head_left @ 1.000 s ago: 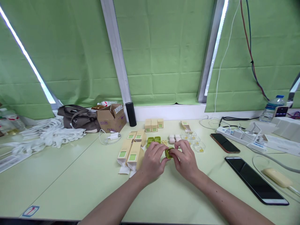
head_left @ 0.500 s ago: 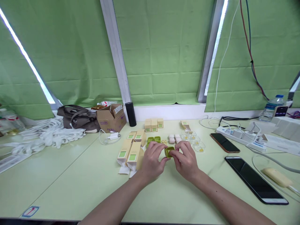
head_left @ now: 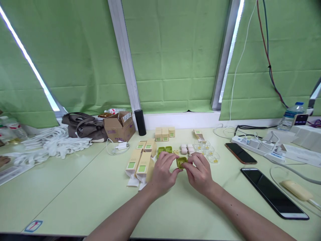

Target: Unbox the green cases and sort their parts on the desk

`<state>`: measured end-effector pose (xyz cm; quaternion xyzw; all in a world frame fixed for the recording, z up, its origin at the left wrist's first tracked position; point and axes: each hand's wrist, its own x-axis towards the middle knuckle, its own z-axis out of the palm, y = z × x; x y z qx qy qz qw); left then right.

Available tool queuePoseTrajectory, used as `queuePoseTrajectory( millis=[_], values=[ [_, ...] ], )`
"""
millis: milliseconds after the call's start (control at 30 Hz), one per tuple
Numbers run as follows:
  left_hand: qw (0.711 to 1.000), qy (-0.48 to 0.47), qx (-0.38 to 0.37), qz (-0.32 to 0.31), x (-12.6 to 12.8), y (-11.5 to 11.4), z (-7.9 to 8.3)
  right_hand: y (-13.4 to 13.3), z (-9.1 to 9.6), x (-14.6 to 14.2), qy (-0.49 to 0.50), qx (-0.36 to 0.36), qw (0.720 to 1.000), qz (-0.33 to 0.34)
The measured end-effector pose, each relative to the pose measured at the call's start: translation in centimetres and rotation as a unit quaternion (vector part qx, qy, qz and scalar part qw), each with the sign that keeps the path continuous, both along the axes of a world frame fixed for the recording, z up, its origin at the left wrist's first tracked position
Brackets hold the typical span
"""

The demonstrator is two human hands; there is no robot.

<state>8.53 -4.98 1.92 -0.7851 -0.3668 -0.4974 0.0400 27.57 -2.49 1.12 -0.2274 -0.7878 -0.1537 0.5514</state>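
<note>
A small square olive-green cup is pinched at its left side by the thumb and fingers of my left hand, its hollow facing me. My right hand is closed, its thumb and fingertips reaching into the cup's right side; whatever they pinch is too small to make out. Just beyond lie more green cups and several tiny yellow pieces. White rounded pieces and clear plastic cups with yellow bits sit behind my right hand.
Cream cartons with green squares stand left of my hands; smaller boxes are farther back. On the right lie two phones and a power strip. Another person's hand shows at the left edge, beside white straps.
Another person's hand has come into view at the far left. My right hand has shifted very slightly; the cup stays almost in place between my hands.
</note>
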Motion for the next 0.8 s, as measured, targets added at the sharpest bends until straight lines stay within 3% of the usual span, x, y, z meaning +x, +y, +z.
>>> queuePoseTrajectory(
  millis=[467,800],
  values=[
    [1.000,0.010,0.013,0.015,0.1,0.0,0.0,0.1,0.5,-0.1,0.005,0.066,0.998,0.002],
    [0.997,-0.011,-0.021,0.072,-1.2,0.7,0.2,0.0,0.3,0.0,0.019,0.072,0.997,0.003]
  ],
)
